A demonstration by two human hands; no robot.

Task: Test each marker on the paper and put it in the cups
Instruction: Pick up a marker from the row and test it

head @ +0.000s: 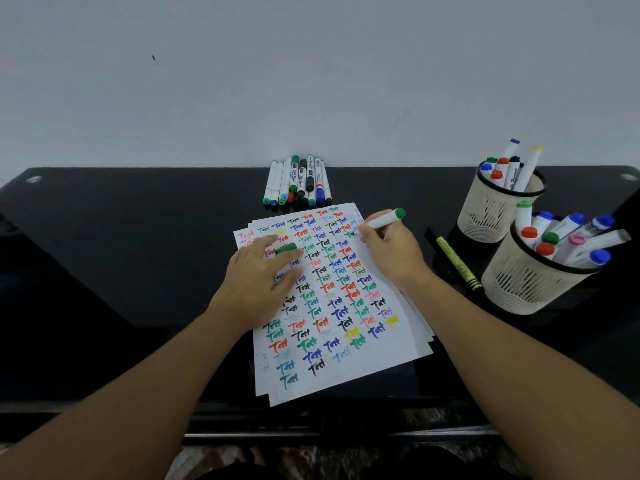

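Now mixed markers (pixel 568 237) in both cups (pixel 519 292).

Glossy black counter (pixel 138 254) set against a pale wall. Lying directly on it: a stack of paper (pixel 346 358) at centre, a row of markers (pixel 298 181) at the far edge, two mesh cups (pixel 485 216) at right, and a yellow pen (pixel 459 263) just beside them.
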